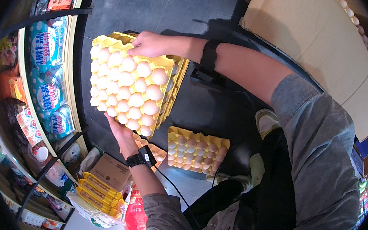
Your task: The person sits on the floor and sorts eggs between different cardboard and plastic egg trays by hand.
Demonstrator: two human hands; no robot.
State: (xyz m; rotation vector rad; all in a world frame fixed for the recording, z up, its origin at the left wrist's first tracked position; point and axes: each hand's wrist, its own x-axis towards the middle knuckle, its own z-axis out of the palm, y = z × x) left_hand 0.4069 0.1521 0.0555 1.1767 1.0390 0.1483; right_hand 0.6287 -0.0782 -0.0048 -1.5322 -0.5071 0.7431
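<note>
A yellow egg tray full of pale eggs is between my two hands, above a stack of more yellow trays that shows along its right side. My right hand grips the tray's far edge, with fingers bent over the rim. At the near edge my left hand holds the tray from below, its fingertips partly hidden under it. How far the tray is off the stack I cannot tell. Nearer to me, a second filled yellow egg tray rests low down, next to a partly covered orange-pink egg tray.
Shelves with blue packs line the left. A brown carton, yellow packets and a red bag stand at the lower left. A big cardboard box is at the upper right. A cable hangs near my left forearm.
</note>
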